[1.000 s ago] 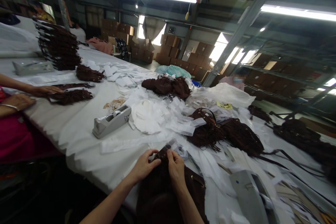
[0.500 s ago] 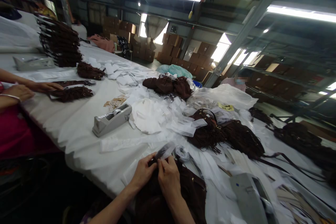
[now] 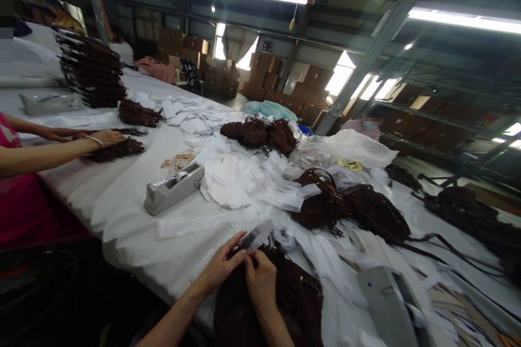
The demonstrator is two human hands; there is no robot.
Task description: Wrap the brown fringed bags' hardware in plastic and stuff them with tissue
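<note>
A dark brown fringed bag (image 3: 293,298) with small gold-coloured fittings lies at the table's near edge, below both hands. Over its top, my left hand (image 3: 222,267) has thumb and forefinger curled around a piece of clear plastic wrap (image 3: 257,236) by the bag's dark upper edge. My right hand (image 3: 261,277) pinches at the same spot, its fingertips meeting the left thumb. What lies right between the fingertips is mostly hidden. A roll of clear strip (image 3: 283,238) sits just behind the right hand.
Grey tape dispensers stand left (image 3: 175,188) and right (image 3: 391,303). Brown bags (image 3: 366,211) and white paper sheets (image 3: 228,179) cover the middle. At left, a co-worker's hands (image 3: 106,139) rest on another brown bag, near a tall bag stack (image 3: 91,70).
My left fingers have spread slightly and the forefinger has lifted; my right hand stays close by. The co-worker's braceleted arm has reached forward onto the bag at left.
</note>
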